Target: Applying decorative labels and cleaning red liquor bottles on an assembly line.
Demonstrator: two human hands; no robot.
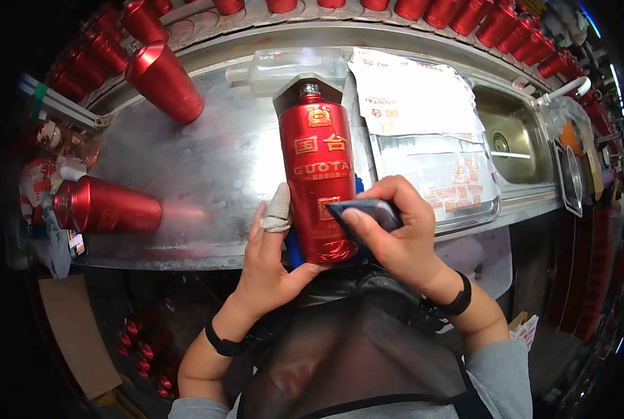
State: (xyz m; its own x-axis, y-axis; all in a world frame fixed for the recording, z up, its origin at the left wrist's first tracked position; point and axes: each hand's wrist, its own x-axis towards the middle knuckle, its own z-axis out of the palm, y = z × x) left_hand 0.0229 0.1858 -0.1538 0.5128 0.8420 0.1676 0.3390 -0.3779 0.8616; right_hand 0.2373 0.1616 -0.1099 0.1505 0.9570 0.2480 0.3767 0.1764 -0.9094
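A glossy red bottle (317, 164) with gold lettering lies in the middle, neck pointing away from me. Its shoulder rests at a dark-edged angular support (284, 94), and a bit of blue material (294, 246) shows under its sides. My left hand (270, 258) grips the bottle's lower left side, the thumb near its base and a pale finger cot on one finger. In my right hand (403, 234) is a flat dark scraper-like blade (375, 211), pinched between thumb and fingers. Its edge meets the bottle's lower right side, by a small gold square mark.
Two more red bottles, one (162, 80) at upper left and another (109, 206) at left, lie on the metal table (214, 153). A clear bottle (291, 66) lies behind. Sticker sheets (410, 91) cover a tray (469, 220) beside a sink (511, 133). Red bottles line a conveyor (242, 28).
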